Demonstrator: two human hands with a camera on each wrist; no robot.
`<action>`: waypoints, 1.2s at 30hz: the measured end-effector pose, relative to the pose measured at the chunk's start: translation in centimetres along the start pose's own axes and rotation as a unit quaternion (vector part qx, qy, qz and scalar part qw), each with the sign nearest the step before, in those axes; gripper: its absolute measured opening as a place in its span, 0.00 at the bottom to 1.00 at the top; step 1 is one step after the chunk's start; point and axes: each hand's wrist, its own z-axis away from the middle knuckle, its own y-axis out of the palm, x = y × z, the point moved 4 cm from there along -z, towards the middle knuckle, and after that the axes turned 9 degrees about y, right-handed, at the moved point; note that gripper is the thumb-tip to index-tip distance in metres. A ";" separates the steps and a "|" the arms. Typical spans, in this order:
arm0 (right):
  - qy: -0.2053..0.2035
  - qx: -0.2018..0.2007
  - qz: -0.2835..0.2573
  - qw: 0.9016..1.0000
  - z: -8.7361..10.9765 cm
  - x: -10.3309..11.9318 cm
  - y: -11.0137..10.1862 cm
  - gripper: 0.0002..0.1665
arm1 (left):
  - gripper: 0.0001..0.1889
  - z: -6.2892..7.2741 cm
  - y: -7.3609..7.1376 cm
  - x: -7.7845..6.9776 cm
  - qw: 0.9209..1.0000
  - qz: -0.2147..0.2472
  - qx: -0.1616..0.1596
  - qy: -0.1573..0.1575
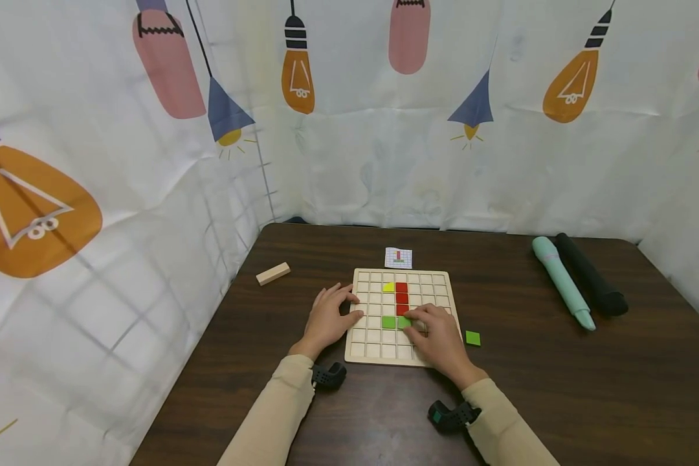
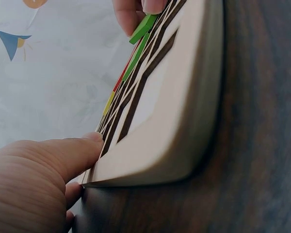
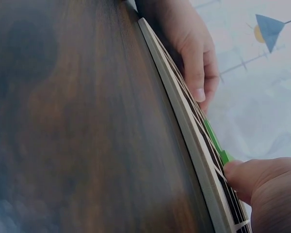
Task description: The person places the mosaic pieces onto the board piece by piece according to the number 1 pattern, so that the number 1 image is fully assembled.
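Observation:
A light wooden grid board [image 1: 373, 351] lies on the table. My left hand [image 1: 326, 321] holds its left edge, the thumb on top and the other fingers along the side. Between thumb and fingers, my right hand [image 1: 441, 340] pinches a green square tile [image 2: 143, 28], which is tilted just above the board. Another green tile [image 1: 388, 322] lies flat in the cell to its left. Red tiles [image 1: 402, 298] form a column above, with a yellow tile [image 1: 389, 287] beside the top one. My right fingertips partly cover the pinched tile in the head view.
Right of the board lies a loose green tile [image 1: 473, 338]. A small printed pattern card [image 1: 399, 257] lies behind the board. To the left is a wooden block [image 1: 273, 274]. A mint-green stick-like object [image 1: 562, 283] and a black one [image 1: 591, 275] lie at the right.

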 end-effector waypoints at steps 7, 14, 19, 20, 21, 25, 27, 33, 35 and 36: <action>0.002 -0.004 0.000 1.000 0.0 0.1 0.2 0.15 | 0.11 0.0 0.0 0.1 1.000 -0.001 0.000 -0.003; -0.007 -0.007 -0.006 1.000 -0.2 0.3 0.5 0.16 | 0.12 0.0 0.0 0.2 1.000 -0.001 0.001 -0.005; -0.010 -0.014 -0.006 1.000 -0.1 0.3 0.5 0.16 | 0.11 0.0 0.0 0.2 1.000 0.005 0.001 -0.001; -0.008 -0.015 -0.006 1.000 -0.1 0.2 0.5 0.16 | 0.11 0.0 0.1 0.2 1.000 0.005 0.002 0.000; -0.005 -0.016 -0.006 1.000 -0.1 0.2 0.5 0.16 | 0.11 0.0 0.1 0.2 1.000 0.005 0.003 0.001; 0.007 -0.013 -0.012 1.000 0.0 0.1 0.5 0.16 | 0.11 0.0 0.1 0.2 1.000 0.009 0.004 0.007; 0.012 -0.010 -0.014 1.000 0.0 0.1 0.5 0.15 | 0.11 0.1 0.1 0.2 1.000 0.010 0.003 0.011; 0.004 -0.012 -0.025 1.000 -0.1 0.3 0.4 0.15 | 0.11 0.0 0.0 0.2 1.000 0.011 0.003 0.008; 0.001 -0.013 -0.028 1.000 -0.1 0.3 0.4 0.14 | 0.11 0.0 0.0 0.2 1.000 0.011 0.004 0.007; 0.001 -0.012 -0.030 0.999 -0.1 0.3 0.4 0.14 | 0.11 0.0 0.0 0.2 1.000 0.011 0.004 0.008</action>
